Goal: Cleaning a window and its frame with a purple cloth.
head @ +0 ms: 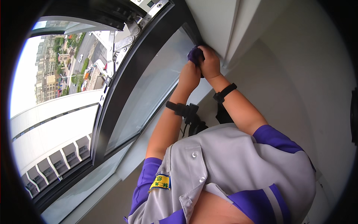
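My left hand point(191, 73) and my right hand point(209, 63) are close together, both on a bunched dark purple cloth point(195, 55). The cloth is at the upper right corner of a window pane point(156, 75), beside its dark frame point(139, 58). Fingers of both hands are partly hidden by the cloth and by each other. Each wrist wears a black strap.
An open window sash with metal hinge arms point(111, 53) is at the upper left, with a street and buildings far below outside. A white wall point(215, 22) adjoins the frame on the right. A pale sill point(201, 92) runs below the pane.
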Available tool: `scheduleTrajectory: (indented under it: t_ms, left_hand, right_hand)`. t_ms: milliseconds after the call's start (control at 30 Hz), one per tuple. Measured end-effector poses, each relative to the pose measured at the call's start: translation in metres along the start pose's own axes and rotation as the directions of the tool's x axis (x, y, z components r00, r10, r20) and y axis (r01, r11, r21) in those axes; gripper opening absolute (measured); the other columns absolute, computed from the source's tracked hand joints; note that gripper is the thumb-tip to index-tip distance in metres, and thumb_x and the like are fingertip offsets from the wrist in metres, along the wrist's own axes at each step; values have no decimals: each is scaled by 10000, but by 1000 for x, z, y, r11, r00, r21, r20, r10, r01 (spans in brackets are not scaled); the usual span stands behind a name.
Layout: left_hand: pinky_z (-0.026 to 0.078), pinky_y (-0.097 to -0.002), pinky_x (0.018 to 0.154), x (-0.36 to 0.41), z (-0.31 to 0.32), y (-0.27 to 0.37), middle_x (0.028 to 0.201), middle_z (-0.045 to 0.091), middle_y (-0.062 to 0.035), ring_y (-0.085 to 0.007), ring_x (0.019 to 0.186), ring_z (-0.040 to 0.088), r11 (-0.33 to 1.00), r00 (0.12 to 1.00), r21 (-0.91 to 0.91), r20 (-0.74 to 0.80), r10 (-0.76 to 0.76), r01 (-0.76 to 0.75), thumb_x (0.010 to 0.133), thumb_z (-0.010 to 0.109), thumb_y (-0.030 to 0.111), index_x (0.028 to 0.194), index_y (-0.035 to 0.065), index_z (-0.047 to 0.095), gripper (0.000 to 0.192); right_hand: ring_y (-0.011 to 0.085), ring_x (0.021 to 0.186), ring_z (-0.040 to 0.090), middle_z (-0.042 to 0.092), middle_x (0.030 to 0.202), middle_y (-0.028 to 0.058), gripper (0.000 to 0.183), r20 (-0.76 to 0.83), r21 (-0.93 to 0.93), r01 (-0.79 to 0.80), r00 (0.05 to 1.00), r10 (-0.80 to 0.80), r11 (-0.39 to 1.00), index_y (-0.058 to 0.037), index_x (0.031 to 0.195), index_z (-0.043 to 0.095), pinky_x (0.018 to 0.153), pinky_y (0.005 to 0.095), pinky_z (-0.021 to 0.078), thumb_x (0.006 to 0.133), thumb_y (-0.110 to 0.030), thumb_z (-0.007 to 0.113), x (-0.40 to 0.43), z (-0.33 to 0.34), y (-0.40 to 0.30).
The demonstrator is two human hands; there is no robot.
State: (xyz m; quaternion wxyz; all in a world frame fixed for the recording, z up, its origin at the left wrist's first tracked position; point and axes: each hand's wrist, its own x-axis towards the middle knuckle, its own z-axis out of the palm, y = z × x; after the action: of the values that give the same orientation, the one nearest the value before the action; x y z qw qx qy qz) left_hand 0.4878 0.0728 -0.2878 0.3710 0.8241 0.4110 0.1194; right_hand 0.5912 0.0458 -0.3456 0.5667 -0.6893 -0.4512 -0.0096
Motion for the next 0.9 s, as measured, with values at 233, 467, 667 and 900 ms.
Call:
scheduleTrajectory:
  t_ms: [233, 467, 667, 900]
  left_hand:
    - [467, -536, 729, -21, -9, 21, 945, 635, -283, -477, 850, 601, 994, 984, -21, -146, 105, -110, 872, 462, 51, 1176, -10, 506, 313]
    - [468, -496, 686, -18, -48, 59, 879, 623, -262, -461, 810, 595, 972, 937, 31, -259, 234, -234, 858, 441, 8, 1100, -17, 530, 259]
    - [479, -521, 689, -2, -10, 11, 857, 636, -280, -464, 805, 607, 992, 998, 119, 44, -53, 48, 859, 534, 57, 1039, -64, 525, 217]
    - [451, -535, 719, -17, 2, -19, 927, 620, -280, -485, 882, 575, 994, 988, 40, -107, 110, -106, 896, 477, 49, 1095, -26, 498, 213]
  right_hand:
    - [376, 954, 610, 642, 1045, 173, 360, 96, 59, -53, 994, 48, 997, -51, 1144, 595, 799, 420, 510, 787, -13, 596, 17, -27, -31]
    - [340, 924, 610, 611, 1050, 134, 463, -108, 95, 319, 945, -309, 943, -71, 1146, 599, 791, 388, 527, 704, 68, 612, 63, -41, -71]
    - [345, 892, 622, 631, 1021, 143, 235, 20, 24, 129, 991, -130, 991, -69, 1021, 629, 771, 395, 521, 789, -43, 599, 12, -11, -15]
    - [354, 977, 607, 628, 1079, 142, 307, 98, 121, 89, 990, -101, 989, -54, 1070, 613, 828, 398, 508, 775, 27, 590, 4, -21, -27]
